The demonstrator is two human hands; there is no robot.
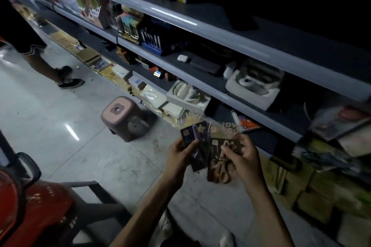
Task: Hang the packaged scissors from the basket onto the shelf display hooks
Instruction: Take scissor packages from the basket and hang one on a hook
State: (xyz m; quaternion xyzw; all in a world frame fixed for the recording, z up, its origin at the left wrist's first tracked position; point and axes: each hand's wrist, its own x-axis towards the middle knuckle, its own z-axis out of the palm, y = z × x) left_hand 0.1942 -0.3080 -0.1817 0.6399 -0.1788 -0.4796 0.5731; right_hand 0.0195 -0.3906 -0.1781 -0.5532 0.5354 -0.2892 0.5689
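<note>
Tiered grey shelving (180, 18) across the upper right, slanting from far left to near right, stocked with stationery, boxed goods and small electronics, dark toward the top. No display hooks to be made out, only blurred hanging packs (337, 124) at the right edge, on the near end of the run. Pale glossy tiled floor (60, 118) below and to the left, streaked with reflected light. Red plastic basket (30, 206) low at the left, beside the left forearm and well apart from the shelving. Legs of another person (40, 60) up the aisle at the far left. Pinkish-brown step stool (120, 116) on the floor just before the bottom tier.

Two packs out of the basket, held up between floor and shelf front. Purple scissors pack (197, 146) pinched in the left hand (180, 152), thumb across its face. Tan scissors pack (220, 164) gripped in the right hand (243, 156), fingers curled over its upper part, lapping the purple one along one side. Long axes roughly parallel, top ends toward the shelving, the tan pack's handle loops at the near end. Shelving ahead and to the right of both hands, right hand nearer. Likely next: carrying one pack up and rightward, card top leading, toward a hook once found. Hang-holes too dim to tell.
</note>
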